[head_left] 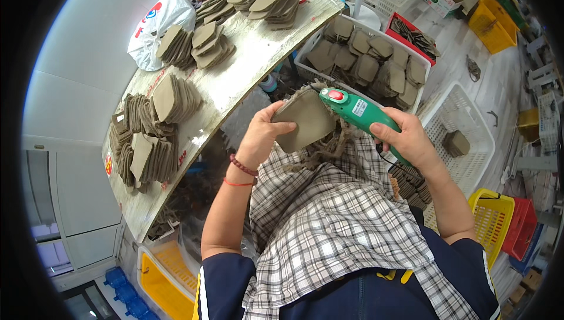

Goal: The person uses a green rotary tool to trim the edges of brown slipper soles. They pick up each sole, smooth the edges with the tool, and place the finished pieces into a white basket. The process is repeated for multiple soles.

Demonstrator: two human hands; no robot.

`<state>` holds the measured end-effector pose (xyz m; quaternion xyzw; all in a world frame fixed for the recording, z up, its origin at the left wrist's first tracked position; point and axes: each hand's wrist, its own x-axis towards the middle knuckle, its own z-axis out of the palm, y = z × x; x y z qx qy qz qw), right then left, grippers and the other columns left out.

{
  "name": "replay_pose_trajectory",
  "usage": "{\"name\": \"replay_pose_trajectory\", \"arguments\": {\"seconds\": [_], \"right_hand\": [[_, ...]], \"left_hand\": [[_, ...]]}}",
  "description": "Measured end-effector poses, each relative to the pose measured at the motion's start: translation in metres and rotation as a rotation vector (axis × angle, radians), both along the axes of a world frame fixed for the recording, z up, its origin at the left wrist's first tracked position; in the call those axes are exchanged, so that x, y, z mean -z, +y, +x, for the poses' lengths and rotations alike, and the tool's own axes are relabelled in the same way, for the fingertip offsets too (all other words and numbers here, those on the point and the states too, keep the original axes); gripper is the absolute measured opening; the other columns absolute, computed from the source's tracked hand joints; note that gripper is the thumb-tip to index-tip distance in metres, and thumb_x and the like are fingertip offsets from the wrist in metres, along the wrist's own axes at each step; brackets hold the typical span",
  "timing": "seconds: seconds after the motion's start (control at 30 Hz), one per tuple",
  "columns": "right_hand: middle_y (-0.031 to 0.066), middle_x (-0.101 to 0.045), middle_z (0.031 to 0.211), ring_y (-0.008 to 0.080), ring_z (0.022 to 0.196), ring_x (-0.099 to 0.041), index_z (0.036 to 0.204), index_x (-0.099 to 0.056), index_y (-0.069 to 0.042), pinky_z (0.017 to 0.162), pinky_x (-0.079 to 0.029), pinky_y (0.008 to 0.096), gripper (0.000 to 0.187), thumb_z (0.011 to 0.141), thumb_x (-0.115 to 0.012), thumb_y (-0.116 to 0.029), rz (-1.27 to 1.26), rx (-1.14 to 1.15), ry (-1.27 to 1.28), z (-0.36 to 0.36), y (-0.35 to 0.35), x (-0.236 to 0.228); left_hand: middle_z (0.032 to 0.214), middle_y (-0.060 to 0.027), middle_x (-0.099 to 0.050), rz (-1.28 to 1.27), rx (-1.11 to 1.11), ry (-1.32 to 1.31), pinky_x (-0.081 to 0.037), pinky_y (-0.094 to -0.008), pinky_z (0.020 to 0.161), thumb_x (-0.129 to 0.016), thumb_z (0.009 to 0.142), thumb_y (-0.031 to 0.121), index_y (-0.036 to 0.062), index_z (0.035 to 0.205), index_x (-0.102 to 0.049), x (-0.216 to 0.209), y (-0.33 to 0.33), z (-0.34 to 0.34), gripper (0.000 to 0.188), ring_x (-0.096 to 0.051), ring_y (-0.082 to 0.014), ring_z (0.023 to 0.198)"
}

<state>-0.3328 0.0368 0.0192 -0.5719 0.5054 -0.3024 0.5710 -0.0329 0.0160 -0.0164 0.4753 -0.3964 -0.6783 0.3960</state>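
My left hand [262,131] is closed on a flat olive-brown fabric piece [308,119] with rounded corners, the thumb lying across its face. Wrapped in my right hand [409,138] is a green handheld electric cutter [363,110] with a red switch. The cutter's front end meets the piece's upper right edge; the blade itself is hidden. Frayed strips of brown trimmings [329,151] hang below the piece, over my checked apron [335,226].
A worn table [235,79] at left carries several stacks of similar pieces [176,98] and a white plastic bag [161,29]. Ahead right stands a white crate [305,64] of pieces. Another white basket [477,121], a yellow basket [492,217] and a red one [521,226] stand at right.
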Motion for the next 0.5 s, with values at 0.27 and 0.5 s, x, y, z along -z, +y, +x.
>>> {"name": "replay_pose_trajectory", "arguments": {"seconds": [0.27, 0.5], "right_hand": [[0.0015, -0.061, 0.072, 0.0063, 0.056, -0.053, 0.105, -0.065, 0.000, 0.052, -0.045, 0.0226, 0.039, 0.087, -0.070, -0.034, 0.079, -0.102, 0.009, -0.012, -0.005, 0.005], [0.0006, -0.061, 0.074, 0.0057, 0.057, -0.053, 0.104, -0.065, -0.001, 0.052, -0.046, 0.0223, 0.037, 0.086, -0.070, -0.033, 0.121, -0.157, 0.031, -0.006, -0.006, 0.008]], "left_hand": [[0.084, -0.0046, -0.067, -0.095, -0.264, -0.013, -0.051, -0.0250, 0.069, -0.073, 0.078, -0.002, 0.0020, 0.090, -0.060, -0.003, -0.006, 0.023, 0.018, -0.062, -0.0107, 0.072], [0.084, -0.0074, -0.069, -0.055, -0.197, -0.014, -0.053, -0.0256, 0.067, -0.073, 0.078, -0.002, -0.0009, 0.090, -0.066, -0.004, -0.006, 0.026, 0.014, -0.065, -0.0122, 0.072]]}}
